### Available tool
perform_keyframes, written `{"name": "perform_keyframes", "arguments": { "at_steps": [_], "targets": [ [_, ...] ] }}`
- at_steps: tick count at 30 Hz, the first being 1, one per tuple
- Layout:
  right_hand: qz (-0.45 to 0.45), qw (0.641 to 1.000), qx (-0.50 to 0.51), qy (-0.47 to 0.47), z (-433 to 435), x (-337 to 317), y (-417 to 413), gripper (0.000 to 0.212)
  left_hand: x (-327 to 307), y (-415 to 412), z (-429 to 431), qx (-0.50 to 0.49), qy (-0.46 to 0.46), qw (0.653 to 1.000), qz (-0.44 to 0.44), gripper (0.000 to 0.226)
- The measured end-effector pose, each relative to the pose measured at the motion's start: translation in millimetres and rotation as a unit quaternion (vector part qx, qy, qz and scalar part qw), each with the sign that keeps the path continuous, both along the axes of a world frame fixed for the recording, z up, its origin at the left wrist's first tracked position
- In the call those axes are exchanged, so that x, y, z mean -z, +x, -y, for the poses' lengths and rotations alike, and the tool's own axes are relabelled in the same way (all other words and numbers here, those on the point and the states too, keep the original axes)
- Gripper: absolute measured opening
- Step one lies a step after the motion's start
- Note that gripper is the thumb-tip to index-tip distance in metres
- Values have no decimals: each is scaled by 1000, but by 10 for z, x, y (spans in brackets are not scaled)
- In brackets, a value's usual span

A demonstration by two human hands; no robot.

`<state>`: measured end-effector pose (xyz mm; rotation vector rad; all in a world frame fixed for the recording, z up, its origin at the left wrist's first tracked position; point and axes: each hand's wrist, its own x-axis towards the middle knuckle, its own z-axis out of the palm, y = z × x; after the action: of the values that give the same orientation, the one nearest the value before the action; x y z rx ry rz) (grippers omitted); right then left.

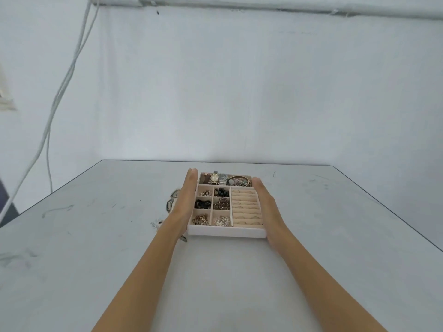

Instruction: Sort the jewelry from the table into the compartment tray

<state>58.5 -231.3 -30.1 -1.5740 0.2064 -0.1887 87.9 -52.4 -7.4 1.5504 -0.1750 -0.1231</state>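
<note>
**Tray held only by flat palms: slip risk**

Left hand (185,200) and right hand (266,204), fingers straight, press flat against opposite side walls of the compartment tray (226,232), which sits mid-table (96,236). Jewelry fills the small cells, with the watch (214,178) in the far row. Judgement: if lifted on palm pressure alone, the tray may slip or tilt and mix the sorted pieces.

The left hand (185,200) and right hand (266,204) hide the tray's (226,232) side walls; jewelry (221,204) in its compartments is too small to identify.
</note>
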Motion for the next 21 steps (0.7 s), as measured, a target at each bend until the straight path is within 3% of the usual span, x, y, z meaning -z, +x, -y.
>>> {"name": "perform_keyframes", "arguments": {
  "at_steps": [4,8,14,21],
  "targets": [
    [-16,1000,-2,-18,27,96,107,94,37,5,41,-5,3,1000,-9,77],
    [2,999,6,-53,-24,25,31,95,68,66,47,-11,8,1000,-12,72],
    [-1,989,1,-146,0,7,-23,68,27,-47,92,-6,31,999,14,56],
    [-14,976,-6,-219,-19,-11,-41,60,112,5,99,-21,33,999,27,45]
  ]
}}
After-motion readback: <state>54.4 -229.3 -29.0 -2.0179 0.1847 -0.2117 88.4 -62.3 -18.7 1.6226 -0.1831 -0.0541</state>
